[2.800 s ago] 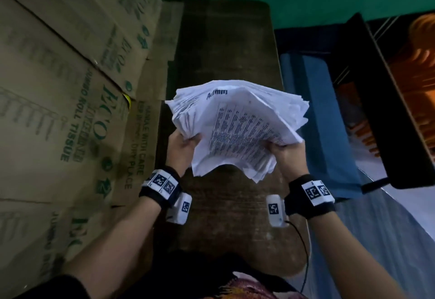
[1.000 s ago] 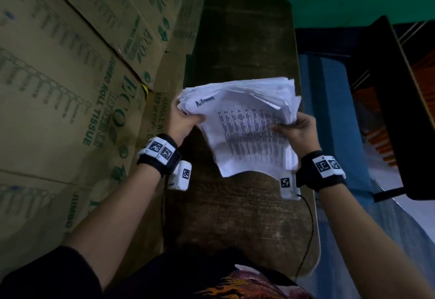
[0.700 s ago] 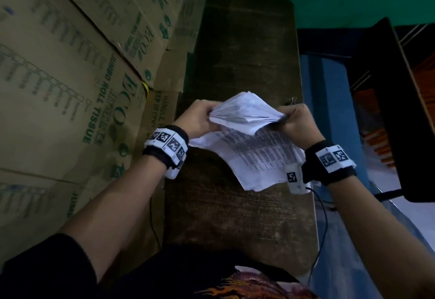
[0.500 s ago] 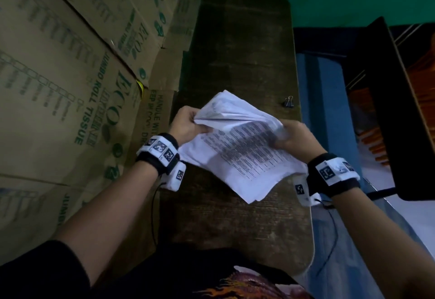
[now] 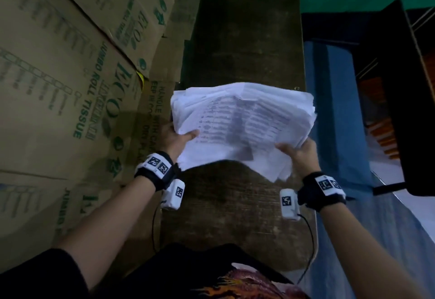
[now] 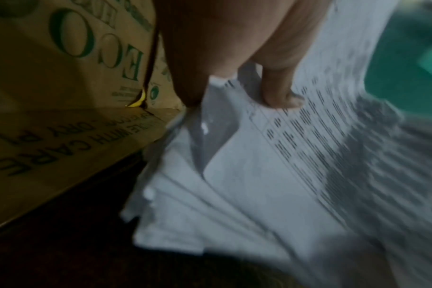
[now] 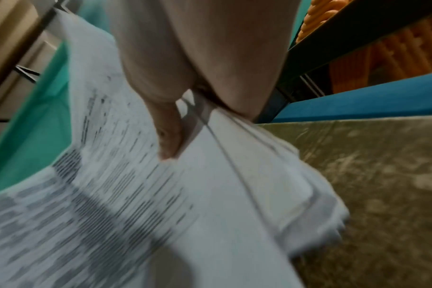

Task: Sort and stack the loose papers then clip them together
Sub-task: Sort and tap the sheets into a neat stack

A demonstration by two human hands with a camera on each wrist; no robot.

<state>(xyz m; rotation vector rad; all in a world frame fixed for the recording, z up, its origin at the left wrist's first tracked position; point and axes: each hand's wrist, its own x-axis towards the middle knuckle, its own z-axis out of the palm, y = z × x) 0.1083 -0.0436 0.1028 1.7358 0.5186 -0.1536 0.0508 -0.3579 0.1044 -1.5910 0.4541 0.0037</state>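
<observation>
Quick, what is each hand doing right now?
Left hand: grips the paper stack at its left edge.
Right hand: grips the stack's right edge.

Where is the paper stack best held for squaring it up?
Judging by its sag, grip the paper stack at its two near corners, one from each side, as the left hand and right hand do: thumbs on top, fingers beneath, because the uneven sheets fan out.

Loose stack of white printed papers (image 5: 242,124), held up above the dark wooden counter (image 5: 244,39).
The sheets are fanned and uneven at the edges, the top page carrying blurred rows of black text; near corners droop, and the stack sags between its left and right sides.
</observation>
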